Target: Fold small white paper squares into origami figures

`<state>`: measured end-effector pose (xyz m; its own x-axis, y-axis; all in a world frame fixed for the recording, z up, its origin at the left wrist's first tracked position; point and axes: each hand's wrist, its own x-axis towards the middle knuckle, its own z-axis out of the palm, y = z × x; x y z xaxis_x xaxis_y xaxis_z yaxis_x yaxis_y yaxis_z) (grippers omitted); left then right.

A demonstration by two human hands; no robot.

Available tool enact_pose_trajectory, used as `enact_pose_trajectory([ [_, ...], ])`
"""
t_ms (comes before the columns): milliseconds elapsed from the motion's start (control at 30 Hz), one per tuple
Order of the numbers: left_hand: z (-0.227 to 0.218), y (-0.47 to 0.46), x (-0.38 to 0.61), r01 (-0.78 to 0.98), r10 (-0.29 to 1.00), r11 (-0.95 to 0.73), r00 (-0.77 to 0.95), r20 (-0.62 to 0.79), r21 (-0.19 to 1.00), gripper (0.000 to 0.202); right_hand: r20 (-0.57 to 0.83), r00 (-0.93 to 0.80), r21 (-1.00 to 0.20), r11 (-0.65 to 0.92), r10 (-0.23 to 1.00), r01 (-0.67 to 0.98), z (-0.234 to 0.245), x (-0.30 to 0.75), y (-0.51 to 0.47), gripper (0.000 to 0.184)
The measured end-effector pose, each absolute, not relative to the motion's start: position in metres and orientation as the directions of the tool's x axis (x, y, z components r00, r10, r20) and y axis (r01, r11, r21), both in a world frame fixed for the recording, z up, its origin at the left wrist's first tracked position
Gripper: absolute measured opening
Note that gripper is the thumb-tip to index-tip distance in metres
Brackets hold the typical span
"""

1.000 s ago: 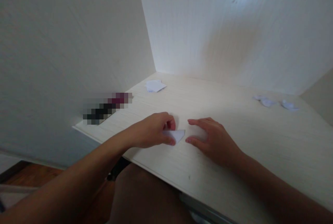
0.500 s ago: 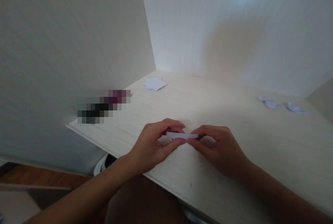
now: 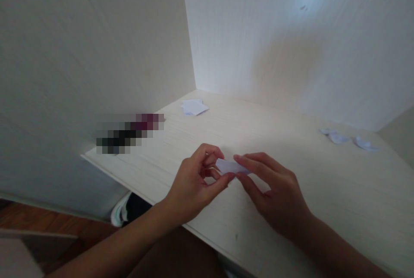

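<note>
A small folded piece of white paper (image 3: 230,166) is held between both hands above the table. My left hand (image 3: 197,185) pinches its left end and lower edge, the thumb in front and the fingers curled behind. My right hand (image 3: 274,185) grips the right part, with fingers over the upper edge and the thumb at the lower edge. Both thumb tips come close together at the paper's lower edge. The fingers cover part of the paper, so its full folded shape is hidden.
A little stack of white paper sheets (image 3: 194,107) lies near the back corner of the pale table (image 3: 155,148). Folded paper pieces (image 3: 336,137) and another one (image 3: 365,143) rest at the far right. A blurred-out dark and red object (image 3: 129,135) lies along the left wall.
The paper has tilted to show more of its flat face. My right fingers have shifted up over its top edge, and my left fingers have moved toward its left end.
</note>
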<state>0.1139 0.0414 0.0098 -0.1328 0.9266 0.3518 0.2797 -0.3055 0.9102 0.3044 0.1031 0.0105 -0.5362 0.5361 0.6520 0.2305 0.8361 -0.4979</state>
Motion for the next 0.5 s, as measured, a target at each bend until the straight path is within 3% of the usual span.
enact_pose_trajectory([
  [167, 0.0112, 0.0410, 0.1152, 0.252, 0.935, -0.299, -0.115, 0.335, 0.921, 0.039, 0.666, -0.593, -0.369, 0.890, 0.454, 0.267, 0.0078, 0.3053, 0.1026, 0.034],
  [500, 0.0115, 0.0413, 0.1133, 0.283, 0.916, -0.342, -0.110, 0.385, 0.896, 0.037, 0.664, -0.586, -0.410, 0.881, 0.465, 0.235, 0.0088, 0.3063, 0.1023, 0.035],
])
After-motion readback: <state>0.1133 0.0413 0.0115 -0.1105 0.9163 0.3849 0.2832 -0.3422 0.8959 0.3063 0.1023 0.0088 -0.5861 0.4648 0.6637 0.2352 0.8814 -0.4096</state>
